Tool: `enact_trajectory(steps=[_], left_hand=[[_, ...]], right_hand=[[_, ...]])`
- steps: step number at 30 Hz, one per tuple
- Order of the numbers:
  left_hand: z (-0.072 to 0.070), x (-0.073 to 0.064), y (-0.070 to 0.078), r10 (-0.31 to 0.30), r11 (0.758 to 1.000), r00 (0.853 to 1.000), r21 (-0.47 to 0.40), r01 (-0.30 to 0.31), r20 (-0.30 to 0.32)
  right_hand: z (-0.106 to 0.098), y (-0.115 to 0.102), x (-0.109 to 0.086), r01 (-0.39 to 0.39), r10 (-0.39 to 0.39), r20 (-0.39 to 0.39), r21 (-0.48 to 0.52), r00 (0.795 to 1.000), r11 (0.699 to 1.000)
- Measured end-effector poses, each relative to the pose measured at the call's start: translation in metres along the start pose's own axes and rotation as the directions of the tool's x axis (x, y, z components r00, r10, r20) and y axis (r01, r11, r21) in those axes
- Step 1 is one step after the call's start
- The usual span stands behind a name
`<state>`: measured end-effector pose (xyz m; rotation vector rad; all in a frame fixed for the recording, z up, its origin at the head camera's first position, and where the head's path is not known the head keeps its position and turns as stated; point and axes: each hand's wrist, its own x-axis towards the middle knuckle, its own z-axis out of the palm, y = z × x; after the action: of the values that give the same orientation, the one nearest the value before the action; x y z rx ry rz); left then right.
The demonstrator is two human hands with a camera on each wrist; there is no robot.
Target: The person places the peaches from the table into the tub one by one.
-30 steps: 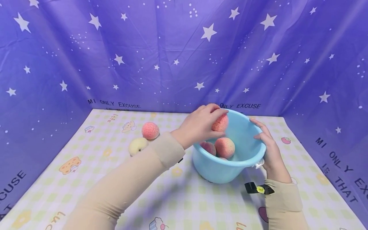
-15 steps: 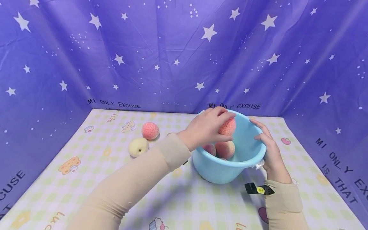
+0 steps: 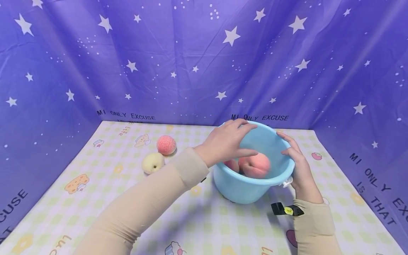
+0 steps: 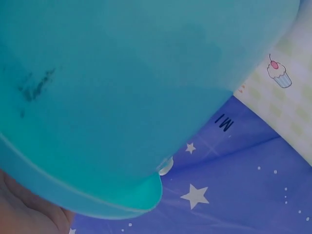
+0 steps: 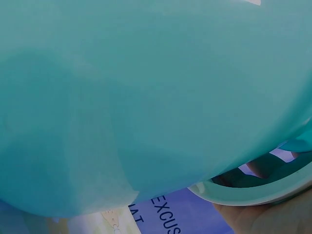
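A light blue bucket [image 3: 245,191] stands on the table, its mouth tipped slightly toward me. Over its left rim reaches my left hand [image 3: 224,141], thumb and fingers spread apart with nothing between them. Just below the thumb, a pink peach [image 3: 257,166] lies inside the bucket beside another reddish peach [image 3: 232,165]; whatever is under them is hidden. My right hand [image 3: 299,166] grips the bucket's right rim, fingers over the edge, as the right wrist view also shows part of that hand [image 5: 268,217]. The bucket's wall [image 4: 122,87] fills most of the left wrist view.
Left of the bucket, a speckled pink peach [image 3: 166,145] and a pale yellow round fruit [image 3: 153,163] with a dark dimple sit close together on the checked tablecloth [image 3: 105,198]. A purple starry curtain [image 3: 178,71] encloses the back and sides.
My left hand moved right over the bucket holding the peach, then let it go; the peach now rests lower, among the others. The right hand has kept its grip on the rim.
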<state>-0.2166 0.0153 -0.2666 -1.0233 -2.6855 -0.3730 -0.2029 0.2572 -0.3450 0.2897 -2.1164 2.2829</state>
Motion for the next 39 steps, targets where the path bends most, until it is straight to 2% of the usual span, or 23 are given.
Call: enact_trajectory(steps=[10, 19, 39], left_hand=[[-0.006, -0.006, -0.008, -0.044, 0.999, 0.999, 0.008, 0.044, 0.016], [-0.015, -0.014, -0.018, -0.087, 0.996, 0.996, 0.033, 0.088, -0.016], [-0.032, -0.033, -0.038, -0.111, 0.992, 0.991, 0.056, 0.115, -0.071]], right_hand=[[0.000, -0.001, 0.000, -0.023, 0.023, -0.017, -0.016, 1.000, 1.000], [0.001, -0.002, 0.000, -0.021, 0.021, -0.017, -0.012, 1.000, 1.000], [0.000, 0.000, 0.002, -0.034, 0.034, -0.023, -0.016, 0.999, 0.999]])
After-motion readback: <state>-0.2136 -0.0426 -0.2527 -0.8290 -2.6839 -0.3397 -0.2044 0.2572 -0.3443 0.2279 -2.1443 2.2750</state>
